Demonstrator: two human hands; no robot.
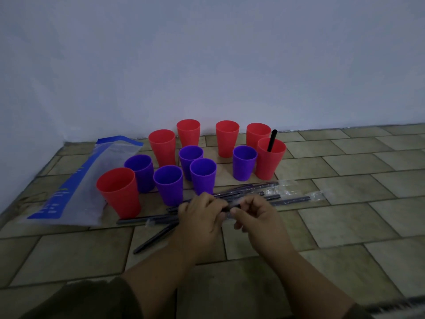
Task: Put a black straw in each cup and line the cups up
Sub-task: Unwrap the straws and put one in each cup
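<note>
Low in the centre of the frame, over a tiled floor (pixel 345 203): left hand (pixel 202 212) and right hand (pixel 257 217) close together, each grip pinching the same wrapped straw (pixel 230 207) between thumb and curled fingertips. Straw held crosswise between the two hands; unclear whether lifted clear of the tiles.

Under and beyond the hands, strewn from lower left to middle right, a loose pile of wrapped straws (pixel 253 191) lying flat, dark inside clear wrappers.

Behind the pile, upright in a scattered cluster across the middle of the frame and not in a row: five purple cups (pixel 169 184) mostly toward the front, five empty red cups (pixel 162 147) mostly toward the back, near a pale wall (pixel 207 54). At the right end of the cluster, a sixth red cup (pixel 269 162) with a black straw (pixel 272 140) leaning inside, tip above the rim, and a purple cup just beside it on the left.

At the left of the frame, a clear plastic bag (pixel 85 180) with blue edging, flat on the floor, just beside the nearest red cup. In the lower left corner, a dark sleeve (pixel 87 300).
</note>
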